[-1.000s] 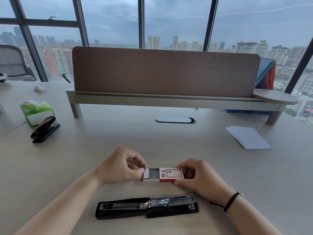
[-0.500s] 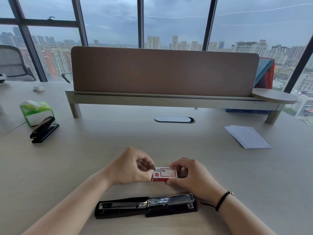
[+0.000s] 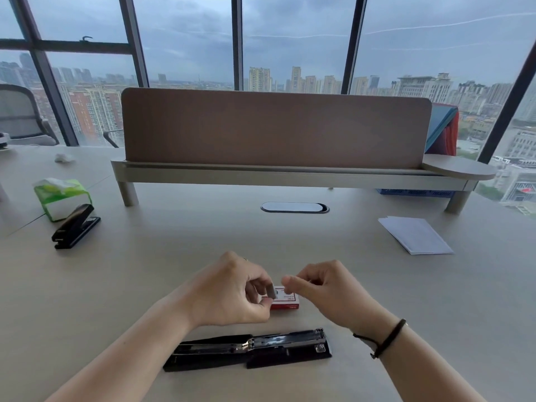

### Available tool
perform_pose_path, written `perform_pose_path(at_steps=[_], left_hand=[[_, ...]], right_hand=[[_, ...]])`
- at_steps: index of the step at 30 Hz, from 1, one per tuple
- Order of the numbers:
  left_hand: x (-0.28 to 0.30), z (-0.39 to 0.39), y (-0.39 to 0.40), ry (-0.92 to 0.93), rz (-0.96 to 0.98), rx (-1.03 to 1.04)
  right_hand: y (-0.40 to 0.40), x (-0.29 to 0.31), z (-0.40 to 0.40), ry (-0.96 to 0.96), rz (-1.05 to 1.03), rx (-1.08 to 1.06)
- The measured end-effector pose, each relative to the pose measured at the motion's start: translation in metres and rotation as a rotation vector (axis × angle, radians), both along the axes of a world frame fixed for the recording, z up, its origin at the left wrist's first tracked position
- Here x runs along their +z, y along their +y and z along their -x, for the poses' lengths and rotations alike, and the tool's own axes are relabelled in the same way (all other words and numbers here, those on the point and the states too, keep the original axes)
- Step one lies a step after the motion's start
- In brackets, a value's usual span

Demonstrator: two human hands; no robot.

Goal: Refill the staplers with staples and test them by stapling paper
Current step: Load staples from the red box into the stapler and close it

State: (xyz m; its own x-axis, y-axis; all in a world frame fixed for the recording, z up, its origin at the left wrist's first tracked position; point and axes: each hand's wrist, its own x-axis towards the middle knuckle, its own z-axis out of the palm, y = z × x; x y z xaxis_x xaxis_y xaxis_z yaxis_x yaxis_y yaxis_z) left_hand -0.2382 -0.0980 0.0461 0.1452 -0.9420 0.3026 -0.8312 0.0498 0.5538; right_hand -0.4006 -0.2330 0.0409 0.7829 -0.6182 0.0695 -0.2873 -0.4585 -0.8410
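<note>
Two hands have drawn back from the staple box (image 3: 282, 300), now shut on the worktop (image 3: 174, 256); left hand (image 3: 232, 291) pinches a staple strip (image 3: 272, 292), right hand (image 3: 327, 291) curled, empty. Loading the opened stapler (image 3: 249, 349) looks next; the second stapler (image 3: 75, 226) waits far left.

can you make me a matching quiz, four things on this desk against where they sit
Things:
1. open stapler
2. closed stapler
3. staple box
4. paper stack

Places:
A. far right of the desk
B. between the two hands
C. nearest edge, below the hands
D. far left, by the tissue pack

Pairs: 1-C, 2-D, 3-B, 4-A
</note>
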Motion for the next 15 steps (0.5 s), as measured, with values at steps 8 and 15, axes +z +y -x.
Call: perform_pose_path(at_steps=[8, 15], left_hand=[[0.002, 0.019, 0.001, -0.021, 0.051, -0.037], [-0.006, 0.029, 0.002, 0.268, 0.031, -0.002]], right_hand=[[0.009, 0.011, 0.008, 0.126, -0.167, 0.056], [0.012, 0.005, 0.010, 0.105, -0.237, 0.052]])
